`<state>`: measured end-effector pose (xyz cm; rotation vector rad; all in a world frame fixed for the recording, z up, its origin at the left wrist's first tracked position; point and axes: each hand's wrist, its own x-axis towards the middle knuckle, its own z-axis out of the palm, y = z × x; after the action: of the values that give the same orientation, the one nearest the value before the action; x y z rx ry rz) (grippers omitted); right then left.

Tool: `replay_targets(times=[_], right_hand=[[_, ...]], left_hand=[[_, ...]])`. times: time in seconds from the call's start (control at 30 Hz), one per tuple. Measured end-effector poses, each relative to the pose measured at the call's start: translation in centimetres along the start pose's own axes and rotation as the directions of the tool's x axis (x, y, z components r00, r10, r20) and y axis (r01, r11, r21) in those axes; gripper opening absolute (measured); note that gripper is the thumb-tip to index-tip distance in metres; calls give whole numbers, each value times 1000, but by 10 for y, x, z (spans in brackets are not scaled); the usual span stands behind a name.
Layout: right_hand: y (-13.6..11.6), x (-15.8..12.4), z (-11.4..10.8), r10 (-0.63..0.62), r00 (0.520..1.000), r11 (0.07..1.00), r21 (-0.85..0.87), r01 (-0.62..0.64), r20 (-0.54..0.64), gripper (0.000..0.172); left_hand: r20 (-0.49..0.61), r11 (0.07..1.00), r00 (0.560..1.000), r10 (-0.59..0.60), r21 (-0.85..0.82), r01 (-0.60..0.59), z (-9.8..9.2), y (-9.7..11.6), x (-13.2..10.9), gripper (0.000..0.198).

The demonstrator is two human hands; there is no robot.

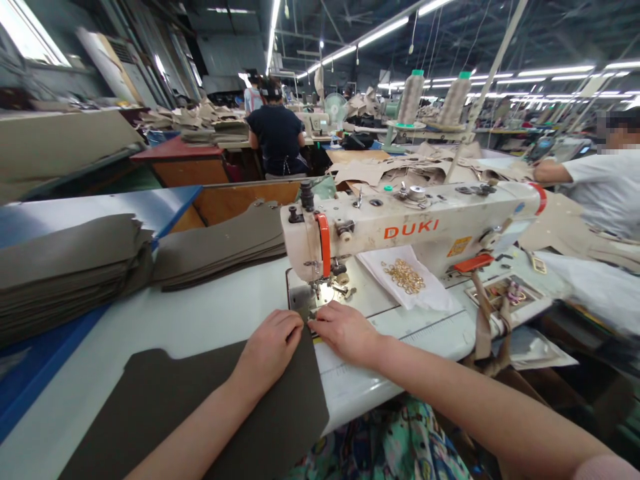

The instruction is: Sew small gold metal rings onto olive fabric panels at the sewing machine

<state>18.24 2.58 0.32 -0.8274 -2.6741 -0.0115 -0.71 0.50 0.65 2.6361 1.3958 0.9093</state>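
Observation:
A dark olive fabric panel (165, 400) lies flat on the white sewing table (200, 320), its far corner under the needle of a white DUKI sewing machine (400, 227). My left hand (270, 343) rests on that corner with its fingers curled down onto the cloth. Just to its right, my right hand (343, 330) pinches the panel's edge next to the presser foot (320, 293). The fingertips of both hands nearly meet at the needle plate.
Two stacks of cut olive panels (70, 267) (225, 247) sit at the left. A white cloth with small gold rings (405, 277) lies under the machine arm. Thread cones (411, 97) stand behind. One person (277, 133) sits ahead, another (600, 180) at right.

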Motion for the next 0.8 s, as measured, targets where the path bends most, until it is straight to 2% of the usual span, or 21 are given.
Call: replay_targets(times=[0.23,0.33,0.4,0.6,0.7,0.8], right_hand=[[-6,-30,-30,-197,971,979,-36,203,136,19],[-14,-33,-36,-256,957,964,-39,264,134,19],[-18,-28,-32,-245,964,967,-40,250,102,16],[-23,-12,-8,-59,994,996,58,65,-91,12],[-23,-10,1,-66,990,994,82,76,-125,9],[-21,-10,6,-121,987,989,70,129,-110,13]], left_hand=[[-12,1000,1000,10,3,-10,0,1,-1,17],[-43,1000,999,13,8,-13,2,0,-2,17],[-50,1000,999,19,8,-18,4,-1,-3,16],[-34,1000,999,21,1,-21,3,-1,-4,16],[-25,1000,999,22,3,-22,3,-1,-5,16],[-30,999,999,32,14,-31,4,-2,-5,17]])
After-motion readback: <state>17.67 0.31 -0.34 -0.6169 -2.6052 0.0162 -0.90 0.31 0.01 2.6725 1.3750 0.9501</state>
